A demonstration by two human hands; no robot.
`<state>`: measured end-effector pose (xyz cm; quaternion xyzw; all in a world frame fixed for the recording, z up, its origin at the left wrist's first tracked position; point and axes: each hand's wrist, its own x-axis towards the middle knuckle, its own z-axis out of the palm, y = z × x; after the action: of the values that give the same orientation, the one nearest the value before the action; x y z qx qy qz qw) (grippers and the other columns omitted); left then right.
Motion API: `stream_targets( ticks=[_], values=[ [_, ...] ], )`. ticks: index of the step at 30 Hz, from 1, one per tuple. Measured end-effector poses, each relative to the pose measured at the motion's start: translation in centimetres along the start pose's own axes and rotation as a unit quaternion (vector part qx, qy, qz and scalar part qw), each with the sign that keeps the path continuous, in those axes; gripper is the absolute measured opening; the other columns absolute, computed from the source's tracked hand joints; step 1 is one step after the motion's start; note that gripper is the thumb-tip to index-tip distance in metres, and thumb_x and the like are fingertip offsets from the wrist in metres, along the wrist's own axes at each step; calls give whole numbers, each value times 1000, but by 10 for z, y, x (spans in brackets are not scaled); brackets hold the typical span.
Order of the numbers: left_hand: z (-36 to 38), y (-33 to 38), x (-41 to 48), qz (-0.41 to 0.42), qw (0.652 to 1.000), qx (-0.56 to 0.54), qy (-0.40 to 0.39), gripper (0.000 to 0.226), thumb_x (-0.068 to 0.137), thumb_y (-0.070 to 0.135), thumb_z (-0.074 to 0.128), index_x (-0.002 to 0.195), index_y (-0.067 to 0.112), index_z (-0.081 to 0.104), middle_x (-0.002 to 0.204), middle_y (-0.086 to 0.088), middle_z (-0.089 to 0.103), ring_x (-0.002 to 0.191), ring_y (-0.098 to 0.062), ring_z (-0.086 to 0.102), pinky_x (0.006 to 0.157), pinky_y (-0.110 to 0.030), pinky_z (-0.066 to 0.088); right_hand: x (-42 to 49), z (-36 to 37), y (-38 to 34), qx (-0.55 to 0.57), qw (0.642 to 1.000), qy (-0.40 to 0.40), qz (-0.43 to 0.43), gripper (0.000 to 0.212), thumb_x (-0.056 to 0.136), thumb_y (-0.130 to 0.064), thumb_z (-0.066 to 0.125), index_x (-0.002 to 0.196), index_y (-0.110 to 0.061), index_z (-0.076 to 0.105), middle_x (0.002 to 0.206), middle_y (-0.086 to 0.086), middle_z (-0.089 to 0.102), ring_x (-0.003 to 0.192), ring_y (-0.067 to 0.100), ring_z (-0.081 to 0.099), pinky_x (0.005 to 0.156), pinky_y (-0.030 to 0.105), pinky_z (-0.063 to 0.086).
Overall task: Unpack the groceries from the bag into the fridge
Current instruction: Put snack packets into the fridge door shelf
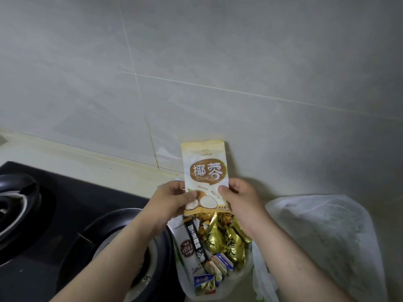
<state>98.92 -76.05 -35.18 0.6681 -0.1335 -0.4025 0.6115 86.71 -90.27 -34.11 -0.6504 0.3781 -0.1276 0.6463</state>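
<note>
We hold a white-and-tan coconut snack pouch (pixel 205 177) upright in both hands, directly above the open clear plastic bag (pixel 179 271) and clear of its contents. Above the bag's left side, our left hand (pixel 172 199) pinches the pouch's lower left edge, thumb pressed flat on the printed front and the other fingers curled behind it. Above the bag's right side, our right hand (pixel 239 199) pinches the lower right edge the same way, thumb tip on the front; its remaining fingers are tucked behind the pouch, mostly hidden. Both forearms are bare and slant up from either side of the bag to meet over it, wrists roughly straight. Inside the bag lie gold-wrapped snacks (pixel 220 236), a long black coffee stick (pixel 195 243) and small blue-and-white packets (pixel 224 260). Left of the bag sits a black gas stove (pixel 65 214); right of it lies a crumpled white plastic bag (pixel 322 236); behind it rises a tiled wall (pixel 196 62).
</note>
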Motion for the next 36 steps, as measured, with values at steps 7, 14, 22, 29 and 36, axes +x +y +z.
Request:
stream_targets(
  ticks=[7,14,22,29,36],
  values=[
    [-53,-17,-21,6,996,-26,90,12,85,-6,65,97,-3,66,92,-19,74,74,-25,72,60,-29,56,-1,26,12,-2,999,-45,25,11,97,-23,59,94,-17,68,93,6,72,86,18,69,79,36,61],
    [-98,-29,-28,2,983,-78,168,17,86,-2,66,103,-3,65,97,-23,73,87,-39,70,84,-48,54,40,23,27,-400,911,-19,-94,34,100,-22,52,133,-18,57,131,-3,61,112,12,59,70,9,38],
    [-111,-35,-27,-4,977,-107,187,21,87,-2,64,107,-2,64,98,-20,74,90,-37,72,79,-42,59,78,43,40,-557,812,-78,-156,37,96,-33,50,127,-14,59,127,4,53,113,21,51,95,32,45],
    [-121,-34,-28,-7,973,-120,198,18,87,-4,62,105,-1,64,97,-19,74,82,-32,73,63,-32,60,79,57,46,-564,804,-114,-151,56,89,-61,51,129,-21,55,124,1,55,118,22,48,97,36,43],
    [-129,-33,-32,-17,972,-121,202,17,88,-2,62,105,0,64,96,-19,74,81,-32,73,68,-38,58,78,68,44,-538,820,-106,-166,38,96,-40,53,126,-17,55,120,2,60,107,20,57,87,33,52]
  ],
)
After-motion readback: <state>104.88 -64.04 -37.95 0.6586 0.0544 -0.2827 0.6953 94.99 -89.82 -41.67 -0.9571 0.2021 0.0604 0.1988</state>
